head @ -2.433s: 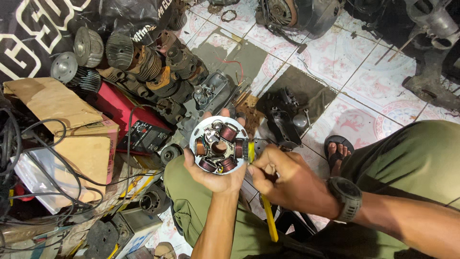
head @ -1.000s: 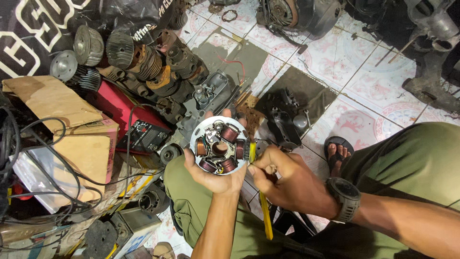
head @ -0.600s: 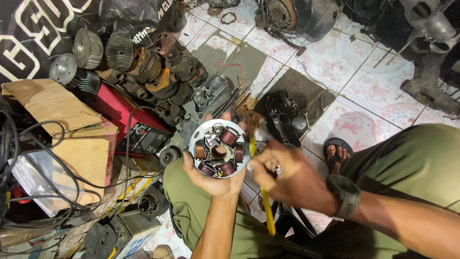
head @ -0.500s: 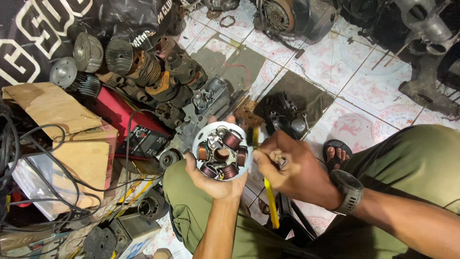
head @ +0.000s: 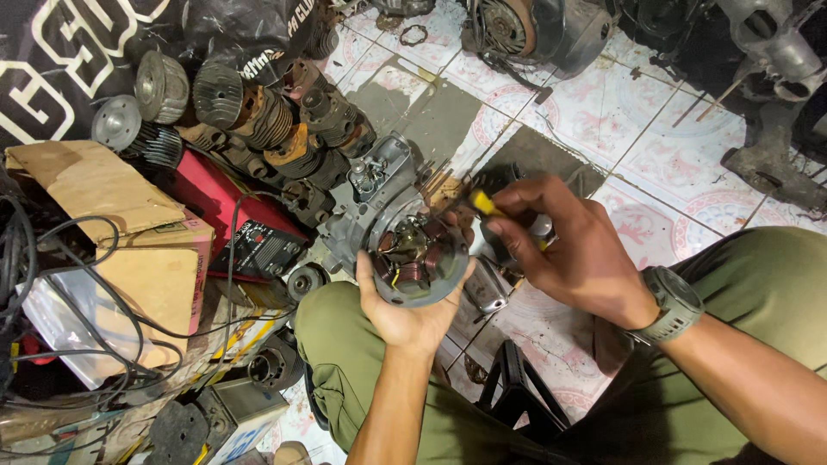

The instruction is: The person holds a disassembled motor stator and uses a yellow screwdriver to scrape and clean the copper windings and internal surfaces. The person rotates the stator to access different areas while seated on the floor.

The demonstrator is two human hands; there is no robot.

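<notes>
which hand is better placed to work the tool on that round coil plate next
Right, most likely. The right hand already grips the yellow-handled tool just beside the round coil plate. The left hand is occupied cupping the plate from below, palm up.

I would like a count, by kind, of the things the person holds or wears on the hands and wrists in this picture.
Round stator plate with copper coils, in the left hand: 1
Yellow-handled tool, in the right hand: 1
Grey wristwatch, on the right wrist: 1
Total: 3
</notes>
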